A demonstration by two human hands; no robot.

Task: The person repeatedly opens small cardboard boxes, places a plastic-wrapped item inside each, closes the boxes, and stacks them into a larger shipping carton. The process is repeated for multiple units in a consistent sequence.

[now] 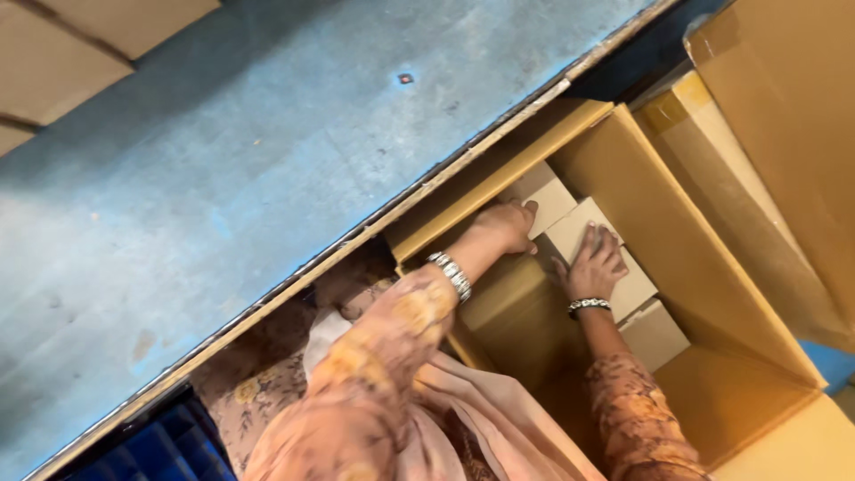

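Note:
Both my hands reach down into a large open brown carton (pixel 686 258) beside the table. Inside it, several small pale cardboard boxes lie packed in a row. My left hand (pixel 506 228), a metal watch on its wrist, grips the edge of the farthest small box (pixel 548 189). My right hand (pixel 592 264), with a beaded bracelet on the wrist, lies flat with spread fingers on top of the neighbouring small box (pixel 634 287). One more small box (pixel 657 334) lies nearer to me. My patterned sleeves and a pale scarf fill the lower middle.
A worn blue table top (pixel 267 160) with a chipped pale edge runs across the left. More brown cartons (pixel 775 107) stand to the right of the open one, and others (pixel 62 44) sit at the top left. A dark blue crate (pixel 151 445) shows under the table.

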